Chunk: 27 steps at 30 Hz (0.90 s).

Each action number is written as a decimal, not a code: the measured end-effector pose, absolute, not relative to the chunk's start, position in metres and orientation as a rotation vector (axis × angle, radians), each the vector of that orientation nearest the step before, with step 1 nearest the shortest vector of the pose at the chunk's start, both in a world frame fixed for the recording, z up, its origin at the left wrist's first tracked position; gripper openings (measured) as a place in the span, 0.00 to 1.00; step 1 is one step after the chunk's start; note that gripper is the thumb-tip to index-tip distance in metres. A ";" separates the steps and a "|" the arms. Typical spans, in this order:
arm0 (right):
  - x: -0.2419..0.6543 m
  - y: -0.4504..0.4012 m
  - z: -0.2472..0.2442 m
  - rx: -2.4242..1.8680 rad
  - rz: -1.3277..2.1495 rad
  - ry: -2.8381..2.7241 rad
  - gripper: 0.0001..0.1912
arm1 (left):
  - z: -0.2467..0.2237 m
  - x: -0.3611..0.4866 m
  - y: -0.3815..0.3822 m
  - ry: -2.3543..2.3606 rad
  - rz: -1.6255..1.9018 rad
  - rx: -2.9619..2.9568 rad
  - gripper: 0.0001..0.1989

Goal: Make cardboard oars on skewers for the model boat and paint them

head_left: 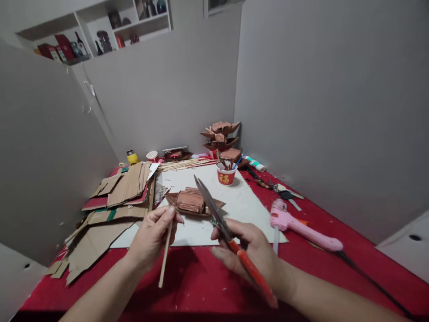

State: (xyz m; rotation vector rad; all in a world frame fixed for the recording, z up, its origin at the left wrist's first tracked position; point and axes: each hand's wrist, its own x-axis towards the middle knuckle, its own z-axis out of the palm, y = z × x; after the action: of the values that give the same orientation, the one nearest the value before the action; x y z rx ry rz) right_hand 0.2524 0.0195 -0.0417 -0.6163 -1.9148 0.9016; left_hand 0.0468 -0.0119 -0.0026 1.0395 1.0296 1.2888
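My left hand [152, 232] pinches a thin wooden stick [164, 259] near its upper end, and the stick slants down toward the table's front. In my right hand [251, 248] is a pair of scissors [214, 208] with orange-red handles, its blades pointing up and to the left. The blades look nearly closed, and part of the handles is hidden by my fingers. Just beyond both hands a brown model boat [190, 202] with a roofed cabin rests on a white sheet [248, 210]. One scissor blade overlaps the boat's right part in view.
Torn cardboard [100, 239] is piled at left. A pink glue gun [301, 226] with its cord lies at right. Behind the boat stands a red paper cup [226, 173] with brushes. Long sticks [187, 165] and stacked model boats [221, 134] are at the back, before the walls.
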 end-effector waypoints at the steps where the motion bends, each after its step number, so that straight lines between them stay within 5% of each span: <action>1: 0.251 0.018 -0.042 -0.604 0.912 -1.919 0.10 | -0.002 0.052 -0.007 1.004 1.330 0.988 0.15; 9: 0.245 0.017 -0.052 -0.658 1.171 -1.834 0.10 | -0.008 0.071 0.017 0.892 1.598 0.953 0.13; 20: 0.238 0.017 -0.040 -0.677 1.582 -1.478 0.16 | -0.025 0.078 0.005 0.879 1.383 1.053 0.10; 27: 0.242 0.023 -0.039 -0.710 1.492 -1.591 0.15 | -0.024 0.069 0.009 0.885 1.447 1.042 0.11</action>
State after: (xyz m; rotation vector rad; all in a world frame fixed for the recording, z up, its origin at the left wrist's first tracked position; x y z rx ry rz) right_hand 0.2423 0.0226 -0.0387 -0.7103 -1.5911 1.4920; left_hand 0.0691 0.0085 -0.0241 1.0415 0.8851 1.4468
